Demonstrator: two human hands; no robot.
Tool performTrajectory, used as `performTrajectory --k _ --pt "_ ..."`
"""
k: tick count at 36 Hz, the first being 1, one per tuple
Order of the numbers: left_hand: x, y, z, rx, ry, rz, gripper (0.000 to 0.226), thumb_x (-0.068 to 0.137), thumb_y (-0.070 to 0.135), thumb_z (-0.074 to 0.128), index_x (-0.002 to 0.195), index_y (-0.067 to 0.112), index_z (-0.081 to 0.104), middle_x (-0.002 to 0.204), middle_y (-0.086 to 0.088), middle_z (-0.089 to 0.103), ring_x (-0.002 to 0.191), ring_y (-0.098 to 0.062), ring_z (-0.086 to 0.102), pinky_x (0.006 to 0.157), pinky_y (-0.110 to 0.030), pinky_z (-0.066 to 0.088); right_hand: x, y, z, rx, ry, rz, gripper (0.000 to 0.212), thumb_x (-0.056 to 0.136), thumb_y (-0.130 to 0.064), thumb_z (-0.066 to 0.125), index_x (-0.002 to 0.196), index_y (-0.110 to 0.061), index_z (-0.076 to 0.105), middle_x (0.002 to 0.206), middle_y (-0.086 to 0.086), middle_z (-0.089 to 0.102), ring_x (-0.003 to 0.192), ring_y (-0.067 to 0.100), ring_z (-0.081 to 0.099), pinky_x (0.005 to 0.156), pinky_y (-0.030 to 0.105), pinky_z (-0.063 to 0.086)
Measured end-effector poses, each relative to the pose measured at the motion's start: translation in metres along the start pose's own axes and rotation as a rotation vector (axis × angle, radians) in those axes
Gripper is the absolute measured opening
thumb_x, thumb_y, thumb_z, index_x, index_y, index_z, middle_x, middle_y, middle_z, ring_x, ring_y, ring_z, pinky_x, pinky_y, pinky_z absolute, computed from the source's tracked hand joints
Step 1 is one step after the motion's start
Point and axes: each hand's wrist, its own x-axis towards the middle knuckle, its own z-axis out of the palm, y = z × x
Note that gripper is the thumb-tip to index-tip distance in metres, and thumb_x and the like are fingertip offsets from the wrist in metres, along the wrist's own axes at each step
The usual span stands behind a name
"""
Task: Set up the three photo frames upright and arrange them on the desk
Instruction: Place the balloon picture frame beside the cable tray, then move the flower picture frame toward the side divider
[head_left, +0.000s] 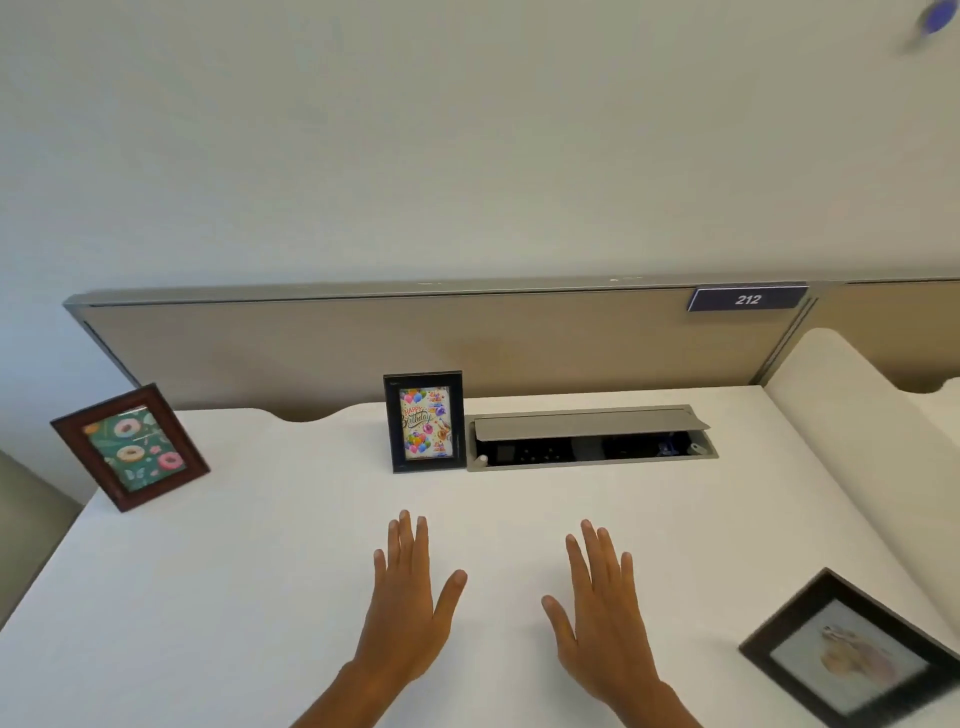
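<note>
Two bare hands in shot from the head camera, and that is all of the person there is to see. The left hand comes with a stretch of forearm running off the bottom edge, no sleeve on it, no watch, no band at the wrist. The right hand is the same story: bare forearm, bare wrist, nothing worn. No rings on any finger, no gloves. Fingers are long and slim, nails short and plain as far as the picture lets you judge. Backs of both hands face the camera.
</note>
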Motion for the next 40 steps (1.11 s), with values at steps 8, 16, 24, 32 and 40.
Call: performTrajectory --k 8,16,24,32,40 --pt "-0.055 0.040 0.042 0.016 -0.116 0.101 0.109 0.077 0.090 -0.011 0.162 0.022 -0.017 0.165 0.006 -0.038 0.152 -0.012 -0.036 0.125 -0.037 -0.017 -0.070 0.035 -0.018 -0.034 0.031 0.068 0.078 0.107 -0.058 0.029 0.166 -0.008 0.035 0.182 0.010 0.010 0.167 0.033 0.013 0.130 0.057 0.014" --pt "-0.073 0.095 0.078 0.045 -0.184 0.179 0.111 0.074 0.090 -0.013 0.161 0.021 -0.020 0.163 0.006 -0.040 0.151 -0.013 -0.038 0.125 -0.037 -0.018 -0.121 0.083 -0.046 -0.040 0.036 0.209 0.080 0.107 -0.061 0.026 0.169 -0.011 0.028 0.183 0.006 0.004 0.169 0.029 0.004 0.132 0.053 0.005" --pt "-0.087 0.152 0.102 0.003 -0.218 0.274 0.099 0.085 0.084 0.001 0.161 0.025 -0.023 0.163 0.012 -0.041 0.149 -0.006 -0.040 0.126 -0.036 -0.016 -0.163 0.129 -0.072 0.032 0.097 0.358 0.081 0.104 -0.055 0.041 0.170 -0.012 0.026 0.183 0.000 -0.001 0.169 0.026 0.000 0.134 0.058 0.009" --pt "-0.089 0.197 0.128 -0.072 -0.272 0.241 0.091 0.097 0.072 0.022 0.163 0.024 -0.018 0.168 0.011 -0.030 0.152 -0.006 -0.034 0.126 -0.033 -0.015 -0.190 0.165 -0.101 0.078 0.182 0.446 0.081 0.104 -0.048 0.043 0.171 -0.011 0.018 0.182 0.002 -0.003 0.169 0.028 0.000 0.133 0.063 0.013" --pt "-0.082 0.245 0.138 -0.240 -0.380 0.091 0.085 0.100 0.068 0.034 0.164 0.034 -0.011 0.171 0.013 -0.014 0.160 -0.022 -0.012 0.129 -0.045 0.009 -0.193 0.193 -0.124 0.447 0.417 0.640 0.070 0.107 -0.036 0.047 0.170 -0.023 0.021 0.180 -0.007 0.008 0.165 0.011 0.008 0.132 0.049 0.011"
